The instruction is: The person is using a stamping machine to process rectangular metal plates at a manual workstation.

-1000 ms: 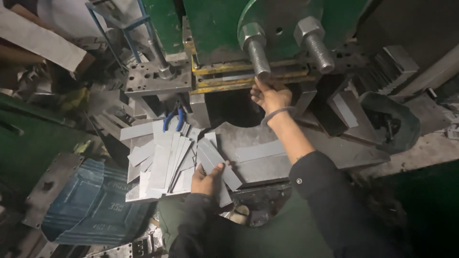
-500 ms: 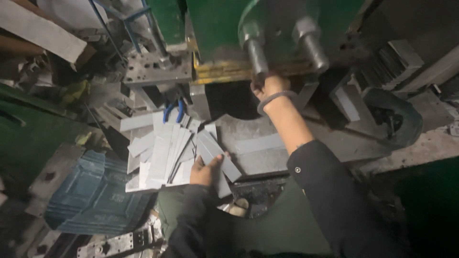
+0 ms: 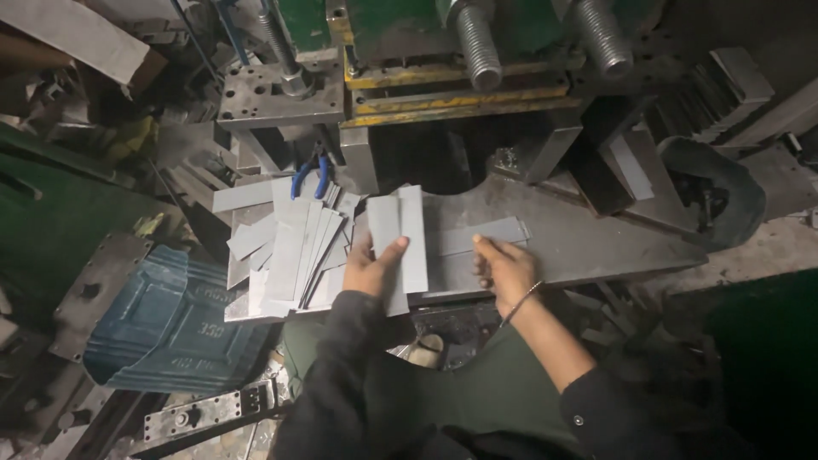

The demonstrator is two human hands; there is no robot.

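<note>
strips: two grey metal strips lie on the bench, by the pile
left hand: strips are pinched at near end
right hand: fingers are spread flat on another strip
handling: judged thin, stiff, light, sharp-edged; best gripped by the long edges

Metal workshop: green press machine, cut steel strips.
</note>
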